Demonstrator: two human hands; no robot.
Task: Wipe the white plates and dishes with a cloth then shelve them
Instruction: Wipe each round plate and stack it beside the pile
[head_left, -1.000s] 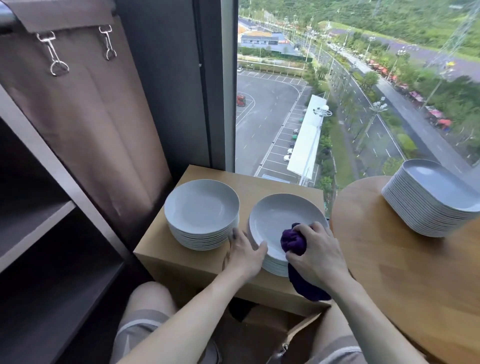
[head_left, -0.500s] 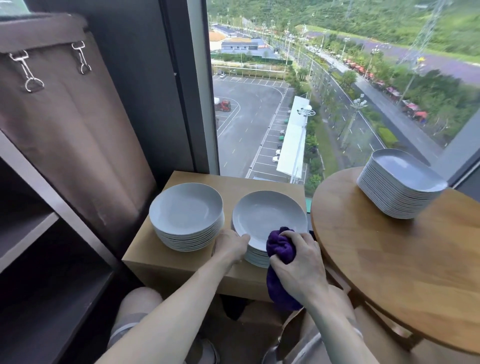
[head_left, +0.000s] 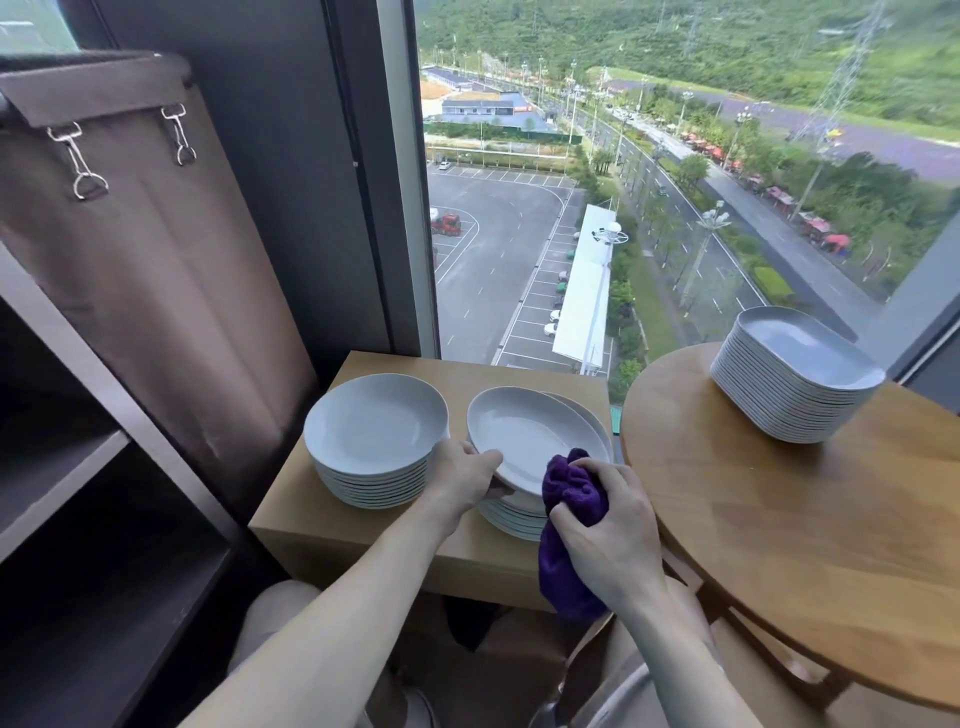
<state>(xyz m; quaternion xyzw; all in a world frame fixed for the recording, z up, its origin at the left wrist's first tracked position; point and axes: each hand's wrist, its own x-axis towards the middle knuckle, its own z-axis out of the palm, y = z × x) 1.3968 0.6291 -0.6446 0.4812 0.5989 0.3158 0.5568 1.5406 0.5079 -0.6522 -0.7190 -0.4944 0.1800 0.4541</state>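
Two stacks of round white plates stand on a low wooden box. The left stack lies untouched. From the right stack the top plate is tilted up on its near-left side. My left hand grips that plate's near-left rim. My right hand holds a bunched purple cloth against the plate's near rim; the cloth's tail hangs below the box's front.
A round wooden table at the right carries a stack of white rectangular dishes. A dark shelving unit with a brown fabric cover stands at the left. A floor-to-ceiling window is straight behind the box. My knees sit below.
My left hand has lifted the near-left edge of the top plate off the right stack. My right hand with the cloth stays at the plate's near rim. The camera tilted up slightly.
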